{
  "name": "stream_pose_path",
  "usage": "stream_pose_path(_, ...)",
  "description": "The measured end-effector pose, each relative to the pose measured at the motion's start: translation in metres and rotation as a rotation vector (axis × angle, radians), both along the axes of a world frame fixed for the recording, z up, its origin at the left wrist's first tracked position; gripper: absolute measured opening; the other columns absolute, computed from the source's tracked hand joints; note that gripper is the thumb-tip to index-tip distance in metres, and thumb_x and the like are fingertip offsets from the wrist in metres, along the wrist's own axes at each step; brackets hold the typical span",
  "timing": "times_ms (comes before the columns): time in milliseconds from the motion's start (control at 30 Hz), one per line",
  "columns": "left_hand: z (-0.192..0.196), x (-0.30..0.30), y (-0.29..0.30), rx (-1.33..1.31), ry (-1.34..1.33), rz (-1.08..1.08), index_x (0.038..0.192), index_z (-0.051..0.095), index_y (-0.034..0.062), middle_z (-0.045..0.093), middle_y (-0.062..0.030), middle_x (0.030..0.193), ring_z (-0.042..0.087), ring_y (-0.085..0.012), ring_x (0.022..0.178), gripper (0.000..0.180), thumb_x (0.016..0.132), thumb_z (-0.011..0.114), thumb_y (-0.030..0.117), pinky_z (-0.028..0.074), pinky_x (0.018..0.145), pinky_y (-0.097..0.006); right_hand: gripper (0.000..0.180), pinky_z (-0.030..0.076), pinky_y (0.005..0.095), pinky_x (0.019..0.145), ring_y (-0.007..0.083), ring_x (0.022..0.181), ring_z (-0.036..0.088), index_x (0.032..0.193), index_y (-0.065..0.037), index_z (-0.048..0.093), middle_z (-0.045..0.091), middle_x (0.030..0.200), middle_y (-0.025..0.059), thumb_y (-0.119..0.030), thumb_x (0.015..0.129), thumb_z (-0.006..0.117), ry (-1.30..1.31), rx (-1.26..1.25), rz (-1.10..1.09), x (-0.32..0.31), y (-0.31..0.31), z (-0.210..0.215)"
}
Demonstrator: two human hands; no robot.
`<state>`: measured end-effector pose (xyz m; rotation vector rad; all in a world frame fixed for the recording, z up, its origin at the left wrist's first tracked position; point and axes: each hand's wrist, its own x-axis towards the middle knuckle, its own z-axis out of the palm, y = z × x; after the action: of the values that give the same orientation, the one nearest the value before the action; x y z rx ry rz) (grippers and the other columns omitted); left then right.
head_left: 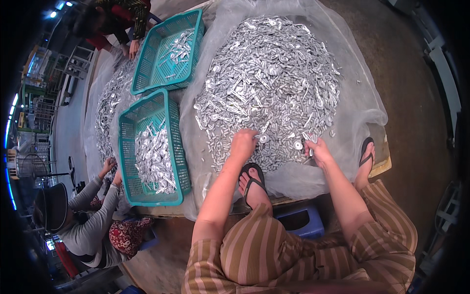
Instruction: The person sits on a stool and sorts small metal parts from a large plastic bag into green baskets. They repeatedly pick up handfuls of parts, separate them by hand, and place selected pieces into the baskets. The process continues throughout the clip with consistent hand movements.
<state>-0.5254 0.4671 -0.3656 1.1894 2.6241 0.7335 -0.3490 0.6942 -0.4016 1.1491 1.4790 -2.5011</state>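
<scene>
A broad heap of small silver-grey metal parts (274, 83) lies in front of me on a clear plastic sheet. Short rounded pieces, longer flat slotted pieces and a few round discs are mixed in it. At the heap's near left edge is my left hand (243, 144), its fingers curled down towards the parts; whatever is in them is hidden. My right hand (319, 151), at the near right edge, is closed on a few flat slotted metal pieces (310, 138) that stick out past the fingertips. A pale disc (297, 145) lies just left of it.
Two teal plastic baskets (182, 183) (196, 54) stand left of the heap, holding flat metal pieces. Beyond them, two people work at a second heap (110, 98). My sandalled foot (253, 185) is at the sheet's near edge. A blue stool (308, 223) sits below.
</scene>
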Motion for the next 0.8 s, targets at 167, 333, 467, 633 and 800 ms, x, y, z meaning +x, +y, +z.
stream_pose_path(167, -0.028, 0.022, 0.019, -0.049, 0.172, -0.177, 0.096, 0.058, 0.0054, 0.06, -0.0159, 0.088, 0.057, -0.0307, 0.081, 0.025, 0.071, 0.061, 0.008, 0.046, 0.074, -0.04, 0.032, 0.047, 0.038, 0.065, 0.0268, 0.072, 0.061, 0.099, 0.0, 0.056, 0.064, 0.084, 0.0129, -0.02, 0.076, 0.067, -0.17, 0.726, 0.155, 0.002, -0.01, -0.028)
stream_pose_path(333, -0.035, 0.021, 0.017, 0.038, -0.229, 0.14, 0.089, 0.055, 0.0012, 0.059, -0.0176, 0.084, 0.057, -0.0325, 0.076, 0.017, 0.073, 0.055, 0.005, 0.046, 0.071, -0.041, 0.043, 0.046, 0.0418, 0.072, 0.0363, 0.085, 0.059, 0.101, -0.004, 0.057, 0.063, 0.088, 0.0192, -0.021, 0.066, 0.075, -0.351, 1.119, 0.366, -0.015, -0.033, 0.009)
stream_pose_path(467, -0.041, 0.02, 0.013, 0.266, -1.028, 0.412, 0.097, 0.056, 0.0024, 0.059, -0.0093, 0.08, 0.06, -0.0185, 0.061, 0.021, 0.079, 0.057, 0.012, 0.047, 0.052, -0.029, 0.053, 0.047, 0.0422, 0.073, 0.0365, 0.086, 0.06, 0.105, -0.001, 0.054, 0.063, 0.089, 0.0212, -0.019, 0.062, 0.078, -0.387, 1.136, 0.409, -0.021, -0.028, 0.006)
stream_pose_path(633, -0.016, 0.048, 0.024, 0.321, -1.424, 0.434, 0.107, 0.053, 0.0055, 0.058, -0.0052, 0.082, 0.059, -0.0159, 0.066, 0.029, 0.09, 0.05, 0.029, 0.049, 0.057, -0.026, 0.054, 0.047, 0.0403, 0.075, 0.036, 0.086, 0.06, 0.103, 0.003, 0.054, 0.063, 0.088, 0.0216, -0.021, 0.061, 0.078, -0.398, 1.063, 0.388, -0.016, -0.023, 0.001)
stream_pose_path(800, -0.01, 0.065, 0.032, 0.583, -1.753, 0.51, 0.111, 0.051, 0.0054, 0.058, -0.01, 0.099, 0.057, -0.0244, 0.092, 0.047, 0.091, 0.04, 0.046, 0.049, 0.076, -0.037, 0.056, 0.046, 0.0391, 0.082, 0.0346, 0.095, 0.058, 0.113, -0.001, 0.052, 0.06, 0.097, 0.0233, -0.023, 0.065, 0.073, -0.136, 0.806, 0.391, -0.029, -0.044, 0.037)
